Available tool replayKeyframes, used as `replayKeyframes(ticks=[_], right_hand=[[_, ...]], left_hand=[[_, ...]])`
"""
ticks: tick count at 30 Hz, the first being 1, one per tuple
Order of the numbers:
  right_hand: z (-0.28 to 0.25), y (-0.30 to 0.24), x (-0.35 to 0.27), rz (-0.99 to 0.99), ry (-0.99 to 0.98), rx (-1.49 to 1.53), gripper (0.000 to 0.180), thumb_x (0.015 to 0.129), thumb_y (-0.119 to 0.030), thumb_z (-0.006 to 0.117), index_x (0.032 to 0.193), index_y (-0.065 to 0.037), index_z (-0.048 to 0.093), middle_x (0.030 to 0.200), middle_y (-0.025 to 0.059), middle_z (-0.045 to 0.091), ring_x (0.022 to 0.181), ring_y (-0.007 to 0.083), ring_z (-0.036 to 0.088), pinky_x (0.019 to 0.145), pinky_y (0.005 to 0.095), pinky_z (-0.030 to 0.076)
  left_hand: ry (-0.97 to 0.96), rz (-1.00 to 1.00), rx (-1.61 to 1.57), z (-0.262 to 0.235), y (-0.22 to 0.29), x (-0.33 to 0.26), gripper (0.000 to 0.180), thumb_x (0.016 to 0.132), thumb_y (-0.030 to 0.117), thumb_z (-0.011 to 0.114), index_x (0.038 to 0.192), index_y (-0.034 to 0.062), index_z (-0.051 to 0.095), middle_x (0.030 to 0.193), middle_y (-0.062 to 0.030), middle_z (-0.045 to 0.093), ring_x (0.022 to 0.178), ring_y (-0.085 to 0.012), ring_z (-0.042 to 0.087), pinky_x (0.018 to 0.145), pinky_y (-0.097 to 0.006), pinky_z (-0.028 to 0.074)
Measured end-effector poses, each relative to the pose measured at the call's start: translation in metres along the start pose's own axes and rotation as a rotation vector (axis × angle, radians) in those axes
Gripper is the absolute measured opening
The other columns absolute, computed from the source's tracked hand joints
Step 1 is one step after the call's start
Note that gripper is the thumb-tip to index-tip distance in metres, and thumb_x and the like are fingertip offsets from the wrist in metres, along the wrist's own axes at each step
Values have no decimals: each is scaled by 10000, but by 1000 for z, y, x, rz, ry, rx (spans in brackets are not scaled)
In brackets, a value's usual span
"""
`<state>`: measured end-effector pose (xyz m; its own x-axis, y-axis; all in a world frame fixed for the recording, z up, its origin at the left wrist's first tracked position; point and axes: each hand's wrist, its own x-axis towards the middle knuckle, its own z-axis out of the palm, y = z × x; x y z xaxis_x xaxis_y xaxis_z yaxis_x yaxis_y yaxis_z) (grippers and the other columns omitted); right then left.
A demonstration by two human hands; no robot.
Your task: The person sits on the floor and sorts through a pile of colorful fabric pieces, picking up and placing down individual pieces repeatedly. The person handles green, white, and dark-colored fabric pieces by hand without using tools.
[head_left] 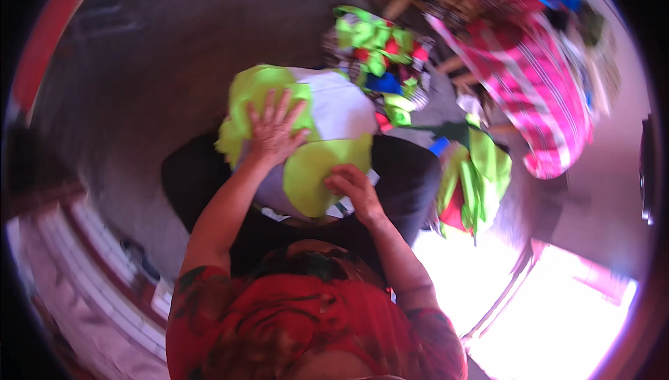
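Observation:
Across my lap lies a rounded patchwork of cloth (341,108) in neon yellow-green, white and grey. My left hand (274,134) rests flat on its upper left part, fingers spread over a yellow-green patch. Near the right edge of the patchwork, my right hand (355,190) has its fingers curled together at a yellow-green cloth piece (306,178). The fingertips of that hand are partly hidden, and the spot they pinch is blurred.
A heap of cloth scraps (380,45) in neon green, red and blue lies on the floor ahead. More green and red cloth (474,178) sits by my right knee. Pink plaid cloth (536,80) is at the far right. Bright light falls through an opening (550,317) at lower right.

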<state>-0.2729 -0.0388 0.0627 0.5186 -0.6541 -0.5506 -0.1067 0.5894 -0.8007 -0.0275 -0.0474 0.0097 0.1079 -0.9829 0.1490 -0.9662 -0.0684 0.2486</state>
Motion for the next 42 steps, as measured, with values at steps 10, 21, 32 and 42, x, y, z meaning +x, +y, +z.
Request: replayKeyframes(ticks=[10,21,32,42], right_hand=[[-7,14,7,-87,-33,-58,330,903,-214,624,1170,-32,557,964,58,654,854,130,604,769,272,480],[0,5,-1,-172,-41,-33,311,895,-204,636,1141,-28,567,941,64,656,839,135,601,757,276,478],[-101,-114,-79,-841,514,-115,149,907,-77,592,1045,-20,602,972,77,660,903,152,622,809,272,478],[-220,-90,-88,-472,1088,-1640,497,767,-227,682,1235,-106,572,1150,147,617,994,323,619,789,395,487]], left_hand=[[-229,-72,-161,-9,-20,18,607,894,567,470,1433,308,368,1557,-50,209,1448,-319,119,1074,-681,60],[-56,14,135,-7,33,-40,621,875,522,528,1419,250,400,1547,-61,243,1446,-305,151,1093,-652,101],[54,40,65,-4,33,-44,582,889,505,502,1392,219,442,1538,-59,263,1441,-295,172,1109,-628,79],[-14,-9,9,-10,34,-43,587,873,499,530,1390,231,454,1548,-47,246,1443,-279,163,1124,-606,63]])
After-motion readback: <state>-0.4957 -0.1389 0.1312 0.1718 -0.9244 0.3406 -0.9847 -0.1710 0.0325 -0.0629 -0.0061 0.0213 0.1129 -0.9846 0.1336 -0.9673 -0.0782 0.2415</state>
